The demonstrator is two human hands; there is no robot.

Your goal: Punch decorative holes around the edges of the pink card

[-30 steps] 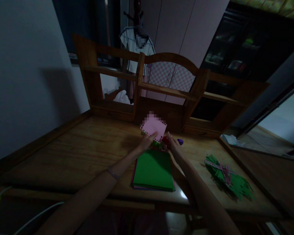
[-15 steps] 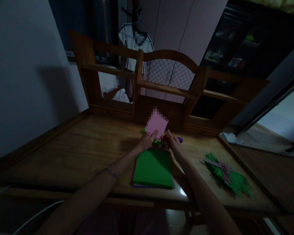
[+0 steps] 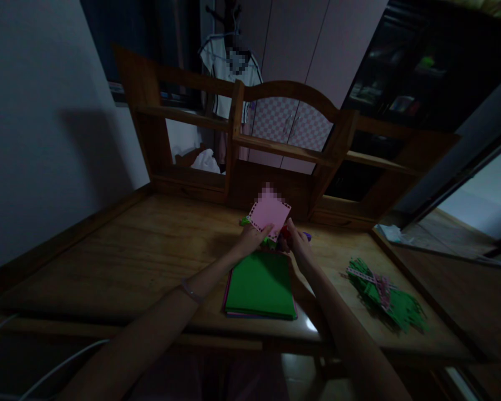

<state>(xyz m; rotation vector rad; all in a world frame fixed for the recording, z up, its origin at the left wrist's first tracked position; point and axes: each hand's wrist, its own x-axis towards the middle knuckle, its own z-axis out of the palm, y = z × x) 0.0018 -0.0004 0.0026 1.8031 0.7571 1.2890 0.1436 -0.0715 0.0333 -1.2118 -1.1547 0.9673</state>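
Pinched at its lower edge by my left hand [image 3: 253,238] is a pink sheet of paper [image 3: 269,210], raised and tilted, with small holes along its edges. Its top is pixelated. My right hand [image 3: 298,240] is closed around a small red object [image 3: 286,234] at the sheet's lower right corner; its kind is too dark to make out. Just below both hands lies a stack of coloured paper [image 3: 261,287], green on top with pink edges showing. Small green items [image 3: 245,221] and a purple item [image 3: 307,236] sit behind the hands, partly hidden.
A heap of green and pink perforated paper strips [image 3: 386,298] lies on the wooden desk [image 3: 158,250] at the right. A wooden shelf unit [image 3: 275,146] rises along the back edge. Beyond it, a white shirt [image 3: 223,72] hangs. A white cable [image 3: 67,365] runs at lower left.
The pink sheet and my left hand have shifted slightly right. My right hand's fingers have curled in more around the red object. The paper stack and strips stay put.
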